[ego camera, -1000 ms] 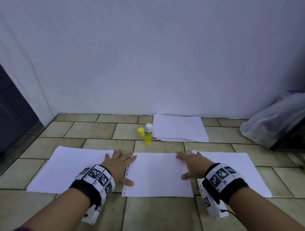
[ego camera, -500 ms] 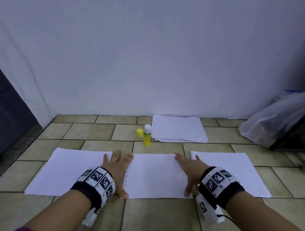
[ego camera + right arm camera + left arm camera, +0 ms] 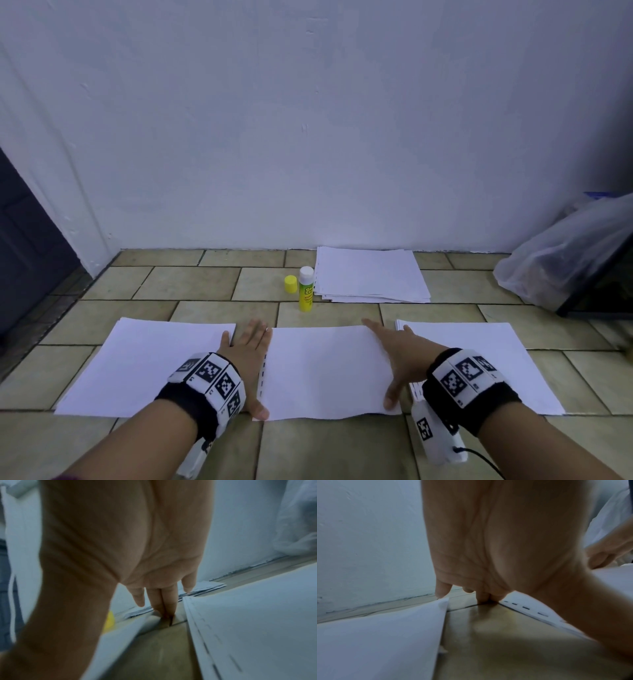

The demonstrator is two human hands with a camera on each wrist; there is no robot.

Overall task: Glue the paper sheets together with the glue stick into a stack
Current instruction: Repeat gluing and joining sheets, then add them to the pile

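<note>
Three white sheets lie side by side on the tiled floor: a left sheet [image 3: 144, 366], a middle sheet [image 3: 325, 370] and a right sheet [image 3: 479, 359]. My left hand [image 3: 248, 359] lies flat along the middle sheet's left edge, thumb at its near corner. My right hand [image 3: 394, 356] lies flat along its right edge, thumb near the other near corner. In the wrist views, the left fingers [image 3: 483, 597] and right fingers [image 3: 164, 601] touch the floor in the gaps between sheets. A glue stick [image 3: 306, 289] stands uncapped behind the middle sheet, its yellow cap [image 3: 290, 284] beside it.
A stack of white paper [image 3: 370, 274] lies by the wall behind the glue stick. A clear plastic bag [image 3: 565, 253] leans on a dark object at the right. A dark door [image 3: 20, 257] is at the far left.
Both hands have slid toward me along the middle sheet's side edges, and the thumbs have reached its near corners. The sheet's near edge now looks slightly wavy.
</note>
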